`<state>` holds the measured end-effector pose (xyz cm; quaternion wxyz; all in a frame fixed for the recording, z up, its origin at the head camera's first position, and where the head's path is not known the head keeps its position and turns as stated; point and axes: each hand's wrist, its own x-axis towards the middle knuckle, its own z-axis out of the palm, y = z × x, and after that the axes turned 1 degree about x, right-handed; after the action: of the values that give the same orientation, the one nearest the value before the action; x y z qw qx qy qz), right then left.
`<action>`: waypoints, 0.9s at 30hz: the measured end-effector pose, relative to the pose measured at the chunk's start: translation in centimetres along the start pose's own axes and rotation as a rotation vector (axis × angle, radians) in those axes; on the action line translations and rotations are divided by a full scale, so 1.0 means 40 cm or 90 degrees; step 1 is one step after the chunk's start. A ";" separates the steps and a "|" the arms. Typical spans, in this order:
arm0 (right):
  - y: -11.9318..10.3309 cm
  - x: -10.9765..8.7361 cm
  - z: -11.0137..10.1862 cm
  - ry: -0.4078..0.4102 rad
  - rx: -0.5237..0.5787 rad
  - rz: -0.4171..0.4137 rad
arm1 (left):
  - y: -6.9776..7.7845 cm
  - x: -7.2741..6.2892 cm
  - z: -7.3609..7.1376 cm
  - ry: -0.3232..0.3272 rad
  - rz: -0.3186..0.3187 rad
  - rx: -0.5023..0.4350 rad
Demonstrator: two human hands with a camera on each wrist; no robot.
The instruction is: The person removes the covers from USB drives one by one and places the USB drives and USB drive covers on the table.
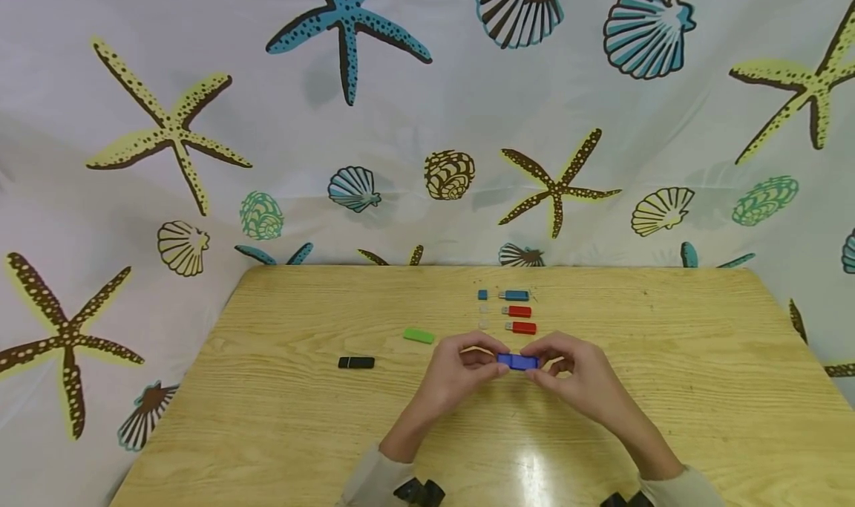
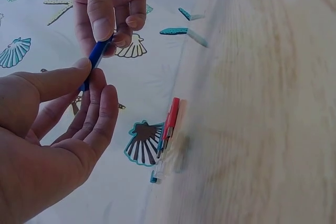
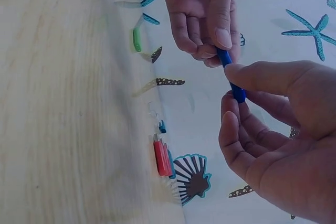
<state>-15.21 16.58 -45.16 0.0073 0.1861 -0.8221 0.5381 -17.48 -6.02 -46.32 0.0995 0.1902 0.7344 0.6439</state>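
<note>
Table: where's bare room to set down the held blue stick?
The table is bare right of the right hand and left of the black stick; crowded just beyond the blue stick: red sticks, a teal stick, caps.

Starfish-print cloth (image 1: pixel 401 128) behind wooden table (image 1: pixel 280 433)

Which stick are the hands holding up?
The dark blue stick, pinched by the left hand and right hand; the others lie on the table.
</note>
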 end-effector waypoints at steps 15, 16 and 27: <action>-0.030 0.031 -0.002 0.012 0.011 -0.036 | 0.025 -0.005 -0.028 0.026 0.035 -0.029; -0.032 0.033 0.000 0.013 0.011 -0.040 | 0.027 -0.005 -0.030 0.029 0.037 -0.032; -0.039 0.032 0.001 0.020 0.026 -0.065 | 0.051 -0.016 -0.039 0.045 0.068 -0.019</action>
<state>-15.90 15.63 -43.52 0.0439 0.2198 -0.8000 0.5565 -17.21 -7.49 -44.14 0.0420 0.2050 0.7166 0.6654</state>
